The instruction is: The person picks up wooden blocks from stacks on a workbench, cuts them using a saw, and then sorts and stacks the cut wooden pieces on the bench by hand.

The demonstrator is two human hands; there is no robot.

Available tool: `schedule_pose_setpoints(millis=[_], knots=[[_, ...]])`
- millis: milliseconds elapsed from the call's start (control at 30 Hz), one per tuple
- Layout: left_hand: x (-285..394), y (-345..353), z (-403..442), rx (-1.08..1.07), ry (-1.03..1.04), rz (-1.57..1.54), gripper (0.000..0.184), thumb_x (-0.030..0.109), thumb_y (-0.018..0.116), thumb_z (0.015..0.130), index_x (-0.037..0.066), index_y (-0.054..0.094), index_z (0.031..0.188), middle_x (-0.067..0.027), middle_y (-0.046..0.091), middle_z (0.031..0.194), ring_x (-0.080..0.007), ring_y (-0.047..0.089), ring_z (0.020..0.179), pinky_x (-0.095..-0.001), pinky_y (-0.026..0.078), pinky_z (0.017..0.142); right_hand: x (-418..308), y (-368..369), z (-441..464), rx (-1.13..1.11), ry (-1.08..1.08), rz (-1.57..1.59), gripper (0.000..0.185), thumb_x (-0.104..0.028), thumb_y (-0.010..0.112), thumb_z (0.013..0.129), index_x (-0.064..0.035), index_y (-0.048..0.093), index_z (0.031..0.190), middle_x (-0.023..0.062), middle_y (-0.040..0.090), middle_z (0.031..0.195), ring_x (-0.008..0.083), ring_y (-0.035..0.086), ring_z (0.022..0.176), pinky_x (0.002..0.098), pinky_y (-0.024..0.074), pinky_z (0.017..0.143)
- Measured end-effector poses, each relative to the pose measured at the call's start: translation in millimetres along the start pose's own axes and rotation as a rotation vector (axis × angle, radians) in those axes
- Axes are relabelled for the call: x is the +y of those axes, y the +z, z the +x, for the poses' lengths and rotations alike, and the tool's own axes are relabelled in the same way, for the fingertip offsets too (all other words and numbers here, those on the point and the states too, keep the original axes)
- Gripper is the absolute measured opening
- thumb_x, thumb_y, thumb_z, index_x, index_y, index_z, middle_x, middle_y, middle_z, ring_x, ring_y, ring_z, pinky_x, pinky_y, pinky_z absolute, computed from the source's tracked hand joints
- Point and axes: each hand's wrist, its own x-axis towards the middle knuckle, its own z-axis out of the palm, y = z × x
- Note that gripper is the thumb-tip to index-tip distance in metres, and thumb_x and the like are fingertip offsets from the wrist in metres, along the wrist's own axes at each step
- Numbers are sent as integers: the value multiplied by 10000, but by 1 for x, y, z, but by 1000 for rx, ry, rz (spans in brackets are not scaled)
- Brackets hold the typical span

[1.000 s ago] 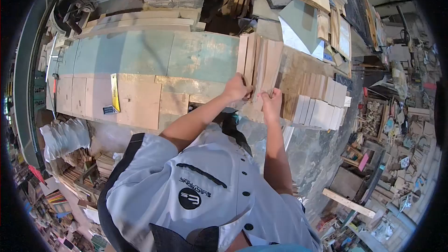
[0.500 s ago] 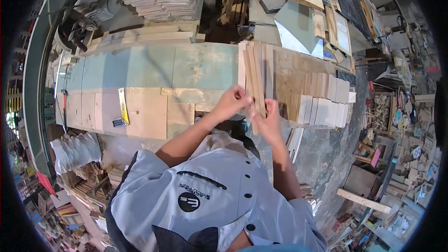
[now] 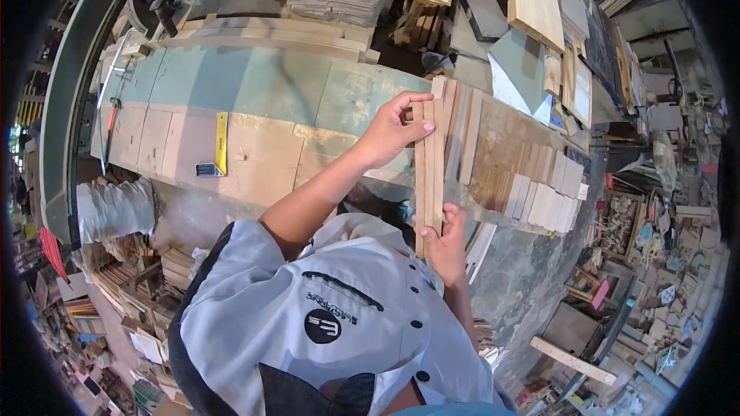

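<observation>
Your left hand (image 3: 399,131): clamped on long, pale-brown wooden strips (image 3: 434,177), far end
Your right hand (image 3: 447,246): clamped on near end

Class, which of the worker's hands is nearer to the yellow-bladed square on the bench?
The left. The left hand holds the upper part of the wooden strips, across the bench from the yellow-bladed square; the right hand is farther off, at the strips' lower end.

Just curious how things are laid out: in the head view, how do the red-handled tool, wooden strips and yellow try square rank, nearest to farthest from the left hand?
1. Wooden strips: in the left hand.
2. Yellow try square: off to its left.
3. Red-handled tool: farther left.
</observation>
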Motion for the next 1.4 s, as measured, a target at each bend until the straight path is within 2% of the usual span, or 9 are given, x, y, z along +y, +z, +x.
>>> schedule_pose_setpoints(millis=[267,567,667,833,1000,1100,1300,1367,1400], knots=[[17,-6,-27,67,44,-38,436,130,710,940,112,544,1343,-34,682,1012,-100,649,870,-292,549,711,-12,15,-9,-94,-14,150,618,-187,769,909,-27,316,1297,160,530,1233,277,677,1067,390,562,926],[42,6,-67,410,161,60,428,160,746,919,87,572,1303,-46,682,1017,-118,660,860,-309,563,695,-37,-14,29,-454,-28,168,614,-168,782,898,-32,332,1294,182,569,1202,291,689,1048,396,574,917],[50,14,-92,604,215,161,427,176,767,905,81,585,1280,-39,686,994,-123,663,817,-301,554,647,-52,-18,41,-619,-78,223,609,-250,761,923,-30,343,1307,176,608,1177,288,698,1034,389,573,911],[38,-3,-151,867,256,-10,327,152,771,898,77,616,1176,-41,692,959,-135,677,761,-289,555,594,-66,-15,53,-1015,107,343,698,-402,699,951,-16,320,1391,184,655,1191,277,704,1058,368,569,897],[29,4,-224,1073,356,-90,275,135,742,918,74,611,1152,-35,685,973,-122,683,761,-266,570,586,-76,15,34,-1210,184,269,720,-188,797,882,-14,328,1400,196,642,1216,254,687,1094,360,564,940],[24,-2,-267,1153,311,-61,285,169,741,924,83,610,1162,-34,682,963,-106,670,748,-250,550,568,-80,39,14,-1266,219,218,638,-157,749,919,-28,352,1402,147,622,1196,161,638,1018,289,546,870],[6,-51,-341,1225,438,-129,340,224,749,919,103,612,1206,-34,675,940,-74,626,686,-243,506,533,-62,108,-11,-1343,329,214,586,-138,703,943,-44,379,1422,118,614,1190,127,608,1010,280,516,861],[2,-86,-371,1213,450,-125,346,169,736,922,88,597,1229,-41,677,962,-88,646,745,-269,538,576,-66,145,-31,-1314,244,135,624,-176,736,918,-41,387,1418,133,613,1199,170,604,1064,321,507,903],[4,-94,-382,1213,550,-146,366,140,735,919,79,584,1246,-44,676,980,-99,653,783,-274,551,618,-61,167,-38,-1260,-23,-70,653,-197,763,894,-39,395,1409,148,613,1205,210,608,1084,345,504,918]])
